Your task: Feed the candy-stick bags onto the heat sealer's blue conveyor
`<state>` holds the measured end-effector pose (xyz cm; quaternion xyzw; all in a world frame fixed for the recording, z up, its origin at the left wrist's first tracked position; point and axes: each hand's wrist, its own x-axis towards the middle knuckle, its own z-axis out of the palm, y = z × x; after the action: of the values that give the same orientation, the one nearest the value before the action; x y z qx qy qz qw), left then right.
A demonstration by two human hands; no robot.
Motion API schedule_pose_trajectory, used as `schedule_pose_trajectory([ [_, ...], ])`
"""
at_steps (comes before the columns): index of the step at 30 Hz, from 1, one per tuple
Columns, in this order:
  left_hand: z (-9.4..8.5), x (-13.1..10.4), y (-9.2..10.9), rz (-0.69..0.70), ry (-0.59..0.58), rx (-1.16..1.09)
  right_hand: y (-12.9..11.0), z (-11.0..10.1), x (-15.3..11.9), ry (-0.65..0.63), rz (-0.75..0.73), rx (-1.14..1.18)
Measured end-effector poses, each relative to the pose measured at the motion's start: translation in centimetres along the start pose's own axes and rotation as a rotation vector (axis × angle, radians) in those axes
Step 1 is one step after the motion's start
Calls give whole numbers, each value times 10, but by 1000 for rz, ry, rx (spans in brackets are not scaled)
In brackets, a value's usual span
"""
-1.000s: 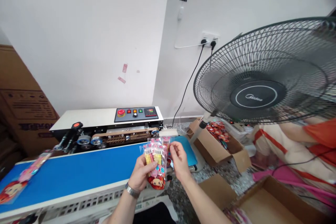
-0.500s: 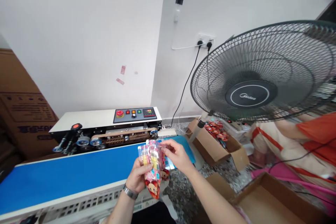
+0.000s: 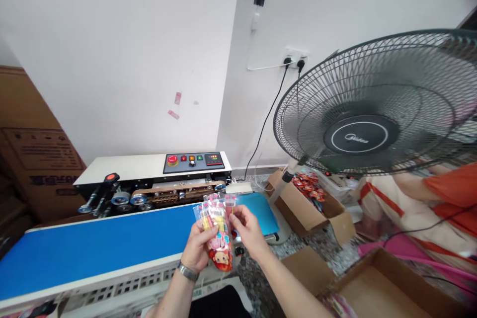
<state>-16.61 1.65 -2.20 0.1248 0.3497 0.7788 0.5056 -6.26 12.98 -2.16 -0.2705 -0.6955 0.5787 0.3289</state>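
My left hand [image 3: 197,249], with a metal watch at the wrist, is closed round a small fanned stack of clear plastic packets [image 3: 219,241]. They have colourful contents and a red-haired cartoon face at the lower end. Beside it, my right hand [image 3: 246,231] pinches the upper part of one packet [image 3: 230,203] at the stack's right edge. Both hands are in front of a sealing machine [image 3: 126,169] with a control panel, over the near edge of its blue conveyor belt [image 3: 104,246].
A black standing fan [image 3: 359,134] rises at the right. Below it, a cardboard box [image 3: 290,203] holds many red packets, and an open carton [image 3: 395,283] lies nearer. A person in an orange top [image 3: 452,189] sits at far right. Stacked cartons [image 3: 40,154] stand at left.
The packets have been drawn closer together and tilted more upright. My right hand has shifted slightly down and stays at the stack's right side. The view has turned a little left.
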Motion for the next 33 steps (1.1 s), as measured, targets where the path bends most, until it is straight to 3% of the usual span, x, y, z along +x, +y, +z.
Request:
schedule_pose_trajectory([
  [5,-7,6,2,61,157,5,31,-22,33,190,42,-162],
  [9,-9,9,2,77,203,36,47,-29,63,210,105,-308],
  [13,-8,10,2,96,228,57,48,-17,76,163,109,-455],
  [18,-7,12,0,153,216,65,26,3,62,132,-43,-442],
  [23,-7,12,-4,187,216,68,1,17,25,-91,-160,-302],
  [28,-4,12,-8,209,196,65,0,19,13,35,-120,-361],
  [33,-9,14,-7,218,300,97,15,-1,28,153,-90,-380],
])
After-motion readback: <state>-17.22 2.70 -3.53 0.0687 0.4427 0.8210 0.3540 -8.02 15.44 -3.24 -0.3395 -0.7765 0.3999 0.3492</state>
